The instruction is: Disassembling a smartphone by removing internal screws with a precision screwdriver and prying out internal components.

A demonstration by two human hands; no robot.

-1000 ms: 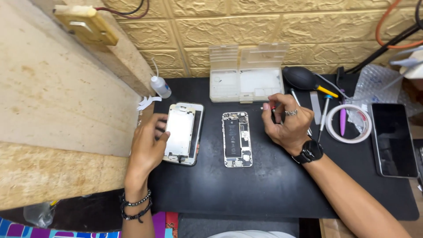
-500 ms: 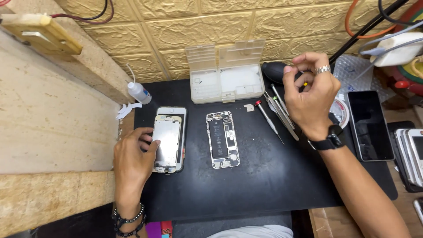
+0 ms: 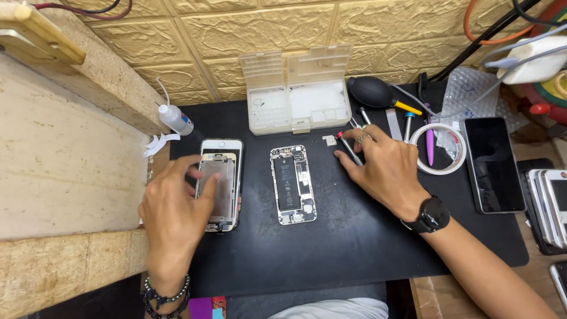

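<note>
Your right hand (image 3: 387, 168), which half a second ago was raised near the black rubber air blower (image 3: 372, 91), has come back down onto the black work mat (image 3: 354, 248); it lies palm down with the fingers spread loosely, the fingertips resting on a slim metal screwdriver with a red collar (image 3: 347, 146), not clenched around it. Your left hand (image 3: 177, 204) has slid further over the detached phone screen assembly (image 3: 220, 186), its open fingers pressing flat on the pale, shiny back of the panel, which lies at the left part of the mat with its white rounded frame showing at the top edge. Between your hands lies the opened phone body (image 3: 292, 184), a thin rectangular metal shell with a dark battery and small boards exposed; neither hand touches it. Just above it a tiny square metal plate (image 3: 328, 140) sits on the mat near the screwdriver tip. Behind it stands a translucent plastic parts box (image 3: 295, 94) with its lid up, against a wall of embossed yellowish panels. A small clear squeeze bottle (image 3: 175, 120) with a thin nozzle lies at the mat's left corner, beside the rough stone ledge. To your right sit a white roll of tape (image 3: 438, 147) and a glossy dark phone (image 3: 493, 164) lying flat.
</note>
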